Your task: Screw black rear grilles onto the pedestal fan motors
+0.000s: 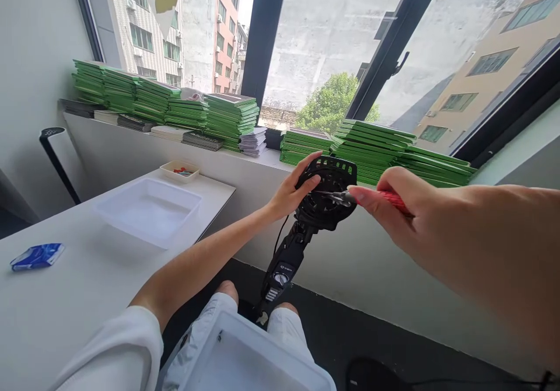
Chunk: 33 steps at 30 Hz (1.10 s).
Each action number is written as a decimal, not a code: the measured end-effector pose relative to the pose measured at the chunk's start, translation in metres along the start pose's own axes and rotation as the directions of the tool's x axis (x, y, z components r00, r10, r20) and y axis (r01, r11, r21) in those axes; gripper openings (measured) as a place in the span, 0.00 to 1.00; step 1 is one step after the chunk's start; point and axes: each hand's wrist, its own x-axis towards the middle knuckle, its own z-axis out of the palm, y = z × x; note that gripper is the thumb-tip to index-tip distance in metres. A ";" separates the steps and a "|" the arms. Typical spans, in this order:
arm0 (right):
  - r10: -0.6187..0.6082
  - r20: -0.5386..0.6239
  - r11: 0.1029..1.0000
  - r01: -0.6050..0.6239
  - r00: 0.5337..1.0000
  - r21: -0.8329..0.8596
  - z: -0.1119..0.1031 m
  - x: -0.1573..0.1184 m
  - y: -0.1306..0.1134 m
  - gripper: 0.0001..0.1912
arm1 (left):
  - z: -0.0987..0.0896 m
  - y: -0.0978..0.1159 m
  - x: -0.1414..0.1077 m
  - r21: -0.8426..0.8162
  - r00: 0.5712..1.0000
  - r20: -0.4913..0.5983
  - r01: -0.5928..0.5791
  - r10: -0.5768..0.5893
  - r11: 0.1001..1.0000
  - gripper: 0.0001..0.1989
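Observation:
A black fan-like device (326, 204) stands upright in front of the person, its round head tilted up on a dark stem. My left hand (293, 188) grips the left edge of that head, thumb across its face. In my right hand (394, 204) are red-handled pliers (339, 197), held closed around the handles. The metal jaws of the pliers lie over the middle of the round head; whether they pinch anything is too small to tell. A dial and a label show on the stem (284, 271).
A white tray (251, 350) rests on the lap. On the white table (83, 286) at left are a clear bin (149, 210), a small dish (179, 171) with small parts and a blue packet (37, 257). Green stacks (231, 117) line the windowsill.

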 end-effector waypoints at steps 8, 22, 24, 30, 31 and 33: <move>-0.005 0.025 0.997 0.007 1.000 -0.078 -0.005 0.002 -0.003 0.26 | 0.000 -0.012 -0.001 0.023 0.999 0.017 -0.049 0.049 0.999 0.31; 0.097 0.098 0.995 -0.093 0.990 -0.044 0.002 0.003 0.008 0.37 | 0.002 -0.015 -0.003 0.071 0.991 0.014 -0.130 0.130 0.989 0.31; 0.096 0.103 0.976 -0.114 0.990 0.188 0.006 0.002 0.012 0.36 | 0.001 -0.015 -0.003 0.098 0.993 0.004 -0.121 0.121 0.988 0.30; -0.043 0.099 0.983 0.024 0.994 0.183 0.002 0.001 0.008 0.27 | 0.002 -0.015 -0.003 0.082 0.989 -0.038 -0.142 0.145 0.987 0.31; -0.014 0.077 0.999 0.011 0.997 0.047 0.000 0.001 0.006 0.28 | 0.003 -0.014 -0.003 0.090 0.989 -0.039 -0.138 0.142 0.986 0.31; 0.032 0.020 0.997 -0.031 0.999 -0.068 -0.004 0.003 0.003 0.30 | 0.006 -0.011 -0.003 0.109 0.991 -0.040 -0.124 0.129 0.986 0.31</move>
